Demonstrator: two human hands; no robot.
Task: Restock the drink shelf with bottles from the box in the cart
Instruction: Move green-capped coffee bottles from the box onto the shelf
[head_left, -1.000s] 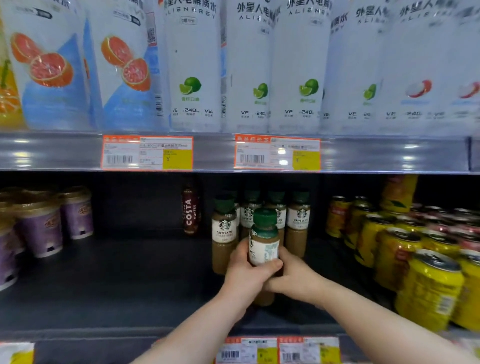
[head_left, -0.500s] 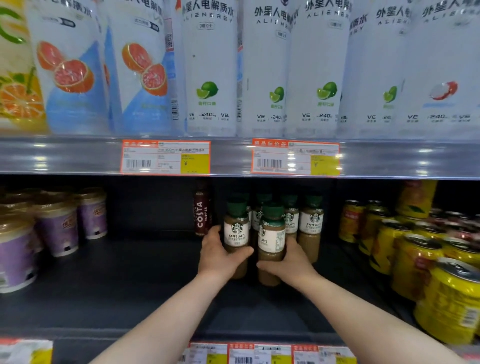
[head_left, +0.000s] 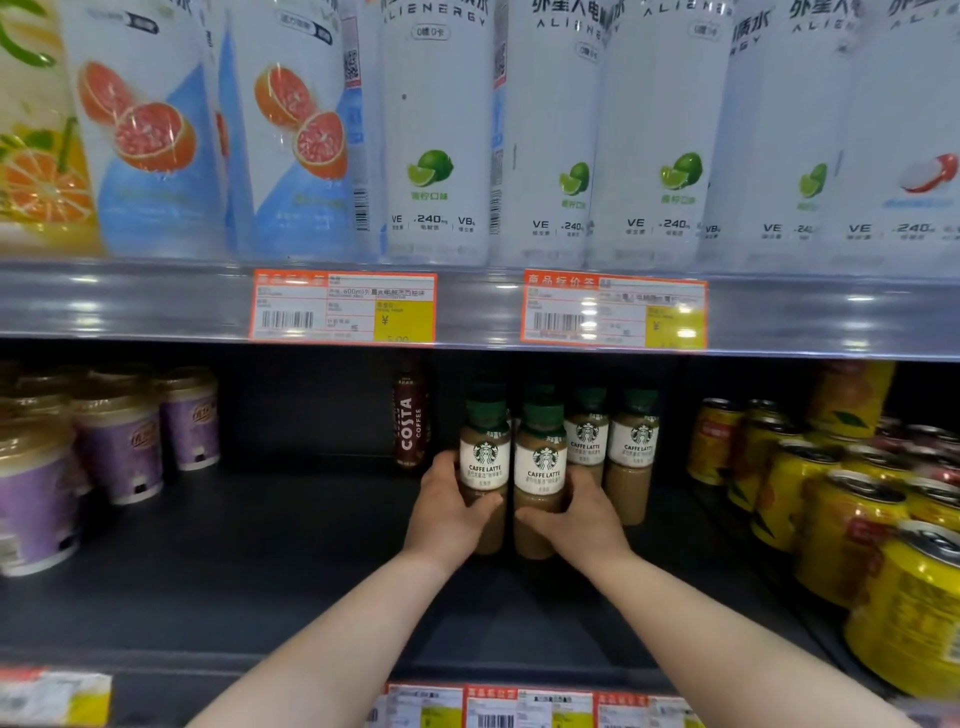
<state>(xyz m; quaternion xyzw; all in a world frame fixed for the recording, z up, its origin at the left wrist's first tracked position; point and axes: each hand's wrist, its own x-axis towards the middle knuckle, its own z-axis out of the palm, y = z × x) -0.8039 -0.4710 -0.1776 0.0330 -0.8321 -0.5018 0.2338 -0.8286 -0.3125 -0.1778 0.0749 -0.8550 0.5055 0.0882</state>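
**Bottles: two latte bottles held at the front of the drink shelf**

Left grip (head_left: 447, 514) is wrapped round the lower body of the left latte bottle (head_left: 485, 460), thumb across the front. Right grip (head_left: 576, 514) is curled the same way round the right latte bottle (head_left: 543, 467). Both bottles are upright, labels forward, touching or nearly so. Their bases appear to sit on the shelf (head_left: 260, 545), though the hands hide part of them.

Judgement: the low hold keeps the labels readable and lets the pair be slid and squared as one unit. They stand just in front of the back latte bottles (head_left: 631, 447), so this is facing-up of the row, with release not yet made.

Surroundings: the shelf is dark and flat. A Costa bottle (head_left: 410, 421) stands just left of the row, toward the back. Purple cups (head_left: 119, 447) are well apart on the left, and yellow cans (head_left: 841, 525) are packed on the right. Above are price tags (head_left: 343, 306) and tall white bottles (head_left: 436, 130). Box and cart are not in view.
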